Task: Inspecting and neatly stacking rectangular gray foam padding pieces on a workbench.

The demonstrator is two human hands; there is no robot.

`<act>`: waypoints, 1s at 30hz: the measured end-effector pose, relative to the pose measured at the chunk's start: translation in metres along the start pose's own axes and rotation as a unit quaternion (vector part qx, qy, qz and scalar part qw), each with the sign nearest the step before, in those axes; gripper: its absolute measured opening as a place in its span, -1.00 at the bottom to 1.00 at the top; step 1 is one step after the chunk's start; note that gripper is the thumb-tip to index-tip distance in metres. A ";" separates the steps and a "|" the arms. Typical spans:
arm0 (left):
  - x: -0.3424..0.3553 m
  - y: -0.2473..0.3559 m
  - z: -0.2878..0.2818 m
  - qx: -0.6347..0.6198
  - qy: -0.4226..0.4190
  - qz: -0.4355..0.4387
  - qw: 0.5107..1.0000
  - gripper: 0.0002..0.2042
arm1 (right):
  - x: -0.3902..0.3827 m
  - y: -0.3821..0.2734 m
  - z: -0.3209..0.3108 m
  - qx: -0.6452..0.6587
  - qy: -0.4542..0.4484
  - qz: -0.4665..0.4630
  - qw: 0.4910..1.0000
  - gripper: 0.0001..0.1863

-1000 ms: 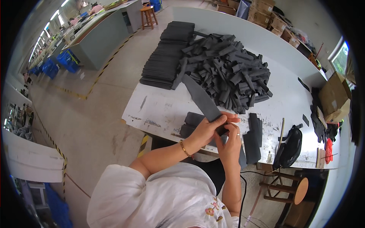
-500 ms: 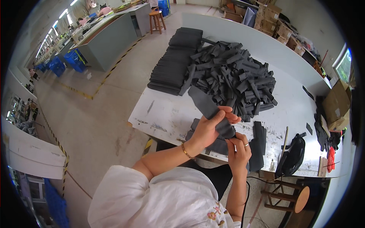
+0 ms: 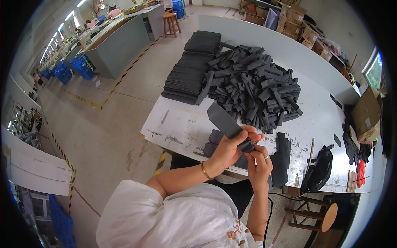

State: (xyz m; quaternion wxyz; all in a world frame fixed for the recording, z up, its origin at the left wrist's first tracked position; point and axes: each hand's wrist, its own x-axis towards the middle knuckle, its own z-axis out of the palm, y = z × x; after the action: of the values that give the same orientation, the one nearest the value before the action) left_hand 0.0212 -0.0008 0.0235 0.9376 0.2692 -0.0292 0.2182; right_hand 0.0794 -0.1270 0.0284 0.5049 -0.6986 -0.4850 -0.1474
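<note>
Two hands of yours are working on one dark strip, which is in the air above the near edge of the counter. Your left hand pinches the dark strip at its middle, with the thumb lying on top and the fingers beneath. Your right hand has thumb and fingertips closed together at its lower end; how much cloth is between them I cannot tell, because the fingers cover it. The upper end stands free and points away from you, toward the neat stack and the loose heap.

Between your hands the strip looks bent, so I would advise a firm left thumb while the right fingertips feel along the edge and smooth it. Please pinch only lightly at the end, since such thin material can probably take a crease easily. It is also good to hold the strip above the small pile below your left hand, so that the pieces there are not disturbed.
</note>
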 end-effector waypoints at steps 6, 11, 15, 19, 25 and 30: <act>-0.001 0.000 0.000 0.009 0.000 -0.006 1.000 -0.75 | -0.002 0.003 0.000 -0.006 -0.010 0.002 1.000 -0.82; 0.008 0.005 0.002 0.036 0.020 -0.021 0.999 -0.71 | 0.000 -0.003 0.012 0.178 0.026 0.220 0.959 -0.84; 0.021 0.015 -0.006 0.028 0.016 0.044 0.999 -0.66 | -0.001 -0.003 0.019 0.171 0.143 0.238 0.945 -0.86; 0.017 0.005 -0.013 0.033 -0.061 0.026 0.997 -0.65 | -0.003 -0.016 0.010 0.327 0.197 0.284 0.880 -0.88; 0.010 0.015 -0.013 -0.012 -0.042 0.003 0.999 -0.65 | -0.009 -0.004 0.008 0.176 0.162 0.261 0.935 -0.95; 0.000 0.047 -0.055 0.174 0.103 0.052 0.978 -0.68 | -0.011 -0.001 0.001 0.082 0.145 0.155 0.974 -0.91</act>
State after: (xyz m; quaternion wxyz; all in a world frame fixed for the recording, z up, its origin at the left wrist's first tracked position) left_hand -0.0020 0.0635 -0.0007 0.8615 0.4028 0.0918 0.2952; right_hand 0.0732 -0.1315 0.0207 0.6419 -0.6929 -0.3027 -0.1269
